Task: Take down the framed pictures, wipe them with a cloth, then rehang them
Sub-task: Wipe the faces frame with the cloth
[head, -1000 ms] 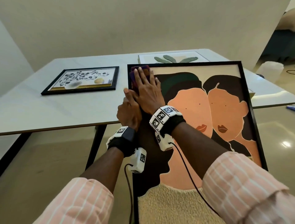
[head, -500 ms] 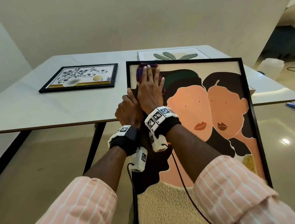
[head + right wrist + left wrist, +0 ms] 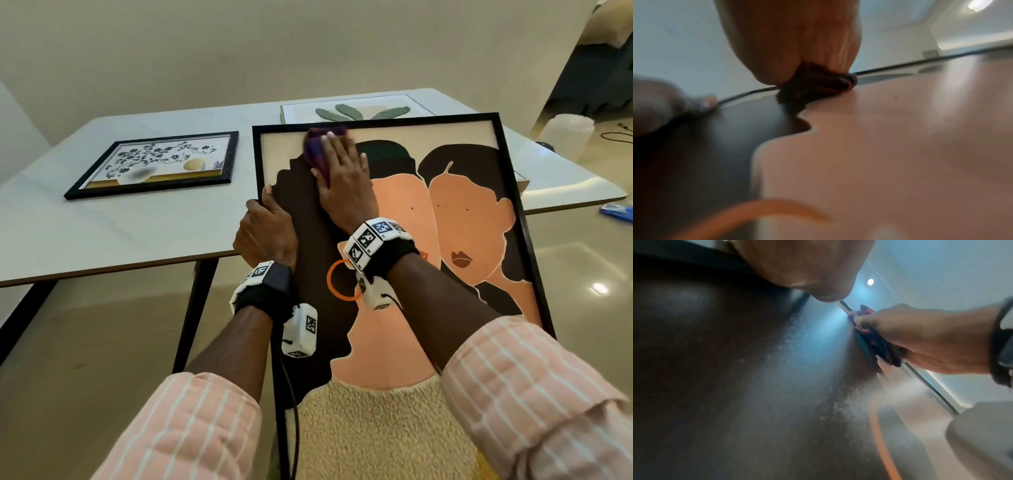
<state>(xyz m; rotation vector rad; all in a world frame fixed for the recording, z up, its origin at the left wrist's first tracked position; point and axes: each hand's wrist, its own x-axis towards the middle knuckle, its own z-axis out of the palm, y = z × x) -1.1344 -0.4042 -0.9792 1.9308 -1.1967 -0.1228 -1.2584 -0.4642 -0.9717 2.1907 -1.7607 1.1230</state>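
Note:
A large black-framed picture (image 3: 479, 212) of two faces leans tilted against the table's front edge. My left hand (image 3: 265, 229) grips its left frame edge, thumb on the glass. My right hand (image 3: 342, 171) lies flat with straight fingers on a dark purple cloth (image 3: 317, 152), pressing it to the glass near the top edge. The left wrist view shows the right hand (image 3: 920, 337) over the cloth (image 3: 879, 344) at the frame's rim. In the right wrist view the bunched cloth (image 3: 813, 84) sits under my right hand (image 3: 793, 40) on the picture (image 3: 879, 146).
A small black-framed floral picture (image 3: 154, 164) lies flat on the white table (image 3: 102, 233). A white-framed leaf picture (image 3: 359, 111) lies behind the large one. A black table leg (image 3: 195, 308) stands left of my left arm. A white container (image 3: 570, 132) stands on the glossy floor at right.
My right hand has slid the cloth to the right along the top of the large picture. My left hand has kept its grip on the left frame edge.

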